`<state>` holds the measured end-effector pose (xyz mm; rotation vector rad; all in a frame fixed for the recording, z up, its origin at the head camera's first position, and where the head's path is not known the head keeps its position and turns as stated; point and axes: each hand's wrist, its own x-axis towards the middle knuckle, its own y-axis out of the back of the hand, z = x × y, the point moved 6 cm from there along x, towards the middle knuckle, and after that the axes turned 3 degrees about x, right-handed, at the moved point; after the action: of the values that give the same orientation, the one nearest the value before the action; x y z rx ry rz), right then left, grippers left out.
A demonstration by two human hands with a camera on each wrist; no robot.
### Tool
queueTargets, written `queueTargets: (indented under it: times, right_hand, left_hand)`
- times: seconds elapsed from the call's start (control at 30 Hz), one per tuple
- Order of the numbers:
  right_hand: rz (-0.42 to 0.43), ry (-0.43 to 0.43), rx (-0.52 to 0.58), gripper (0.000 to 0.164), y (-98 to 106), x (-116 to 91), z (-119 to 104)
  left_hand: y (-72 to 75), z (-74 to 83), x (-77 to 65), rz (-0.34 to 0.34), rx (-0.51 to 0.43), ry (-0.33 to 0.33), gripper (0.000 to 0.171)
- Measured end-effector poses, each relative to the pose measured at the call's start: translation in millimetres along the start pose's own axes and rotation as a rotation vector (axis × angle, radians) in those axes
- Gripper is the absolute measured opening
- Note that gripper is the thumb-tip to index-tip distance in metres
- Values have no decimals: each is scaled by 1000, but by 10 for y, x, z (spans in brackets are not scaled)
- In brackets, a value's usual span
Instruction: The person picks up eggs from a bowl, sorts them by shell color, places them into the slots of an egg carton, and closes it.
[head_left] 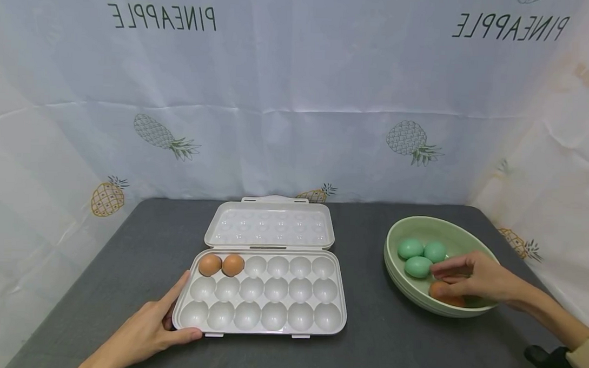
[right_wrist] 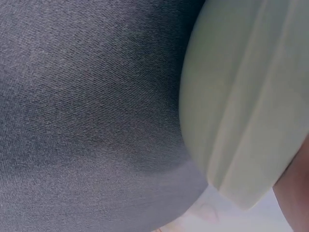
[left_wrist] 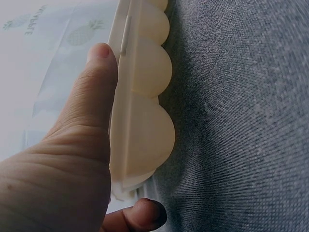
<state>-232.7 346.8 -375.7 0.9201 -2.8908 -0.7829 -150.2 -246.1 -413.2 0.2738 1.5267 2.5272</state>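
My left hand (head_left: 145, 322) grips the near left corner of a white egg tray (head_left: 346, 316). Its thumb (left_wrist: 94, 92) runs along the tray's front edge. Two brown eggs, a first egg (head_left: 210, 265) and a second egg (head_left: 233, 265), sit side by side in the far row's left cups. Inside a light green bowl (head_left: 468, 241), my right hand (head_left: 481, 277) pinches a brown egg (head_left: 435, 288), partly hidden by the thumb. Beside these fingers lie several green eggs (head_left: 418, 267). More brown shell shows just below the thumb.
The tray's lid (head_left: 273, 224) lies folded back behind it. A dark grey cloth (head_left: 366, 349) covers the table. White curtains with pineapple prints (head_left: 267, 123) hang behind and at both sides. A black strap-like piece (head_left: 551, 362) shows by the right sleeve (head_left: 585, 359).
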Motion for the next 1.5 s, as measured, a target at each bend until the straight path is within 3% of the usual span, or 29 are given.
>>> queueTargets:
  times: [0.2, 0.37, 0.47, 0.8, 1.1, 1.27, 1.5]
  right_hand:
    - [-88, 102, -13, 43, -22, 11, -1]
    - [-108, 304, -168, 34, -75, 62, -25]
    - [-107, 348, -232, 32, -114, 90, -45]
    - [-144, 158, -131, 39, -201, 220, -24]
    - [-68, 161, -130, 35, -252, 299, -45]
    - [-27, 165, -140, 42, -264, 332, -43]
    - [-53, 99, -6, 53, -298, 374, -8]
  left_hand:
    - [4, 9, 7, -2, -9, -6, 113]
    - [11, 15, 10, 10, -15, -10, 113]
    - [10, 18, 8, 9, -17, -12, 112]
    - [19, 15, 5, 20, -13, -17, 113]
    - [26, 29, 8, 33, -14, -30, 113]
    - [32, 36, 3, 44, -9, -35, 113]
    - [30, 33, -4, 42, -12, -32, 112]
